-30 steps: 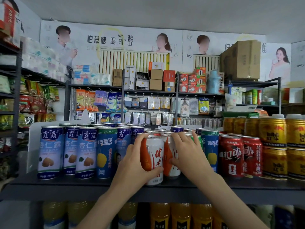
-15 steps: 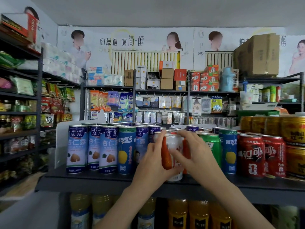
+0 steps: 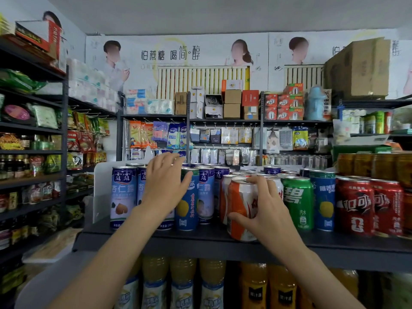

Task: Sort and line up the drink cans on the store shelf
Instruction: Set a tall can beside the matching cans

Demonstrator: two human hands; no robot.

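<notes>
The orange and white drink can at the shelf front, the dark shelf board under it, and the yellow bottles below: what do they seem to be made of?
Orange and white drink can: thin metal, probably aluminium; bare silver rim, glossy printed wall.
Dark shelf board: apparently painted metal; flat matte grey, thin folded front edge.
Yellow bottles: likely clear plastic; the liquid's colour shows through, though this area is blurred.

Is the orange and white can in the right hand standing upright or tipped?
Tipped slightly: the orange and white can leans left beside upright neighbours, gripped by the right hand.
</notes>
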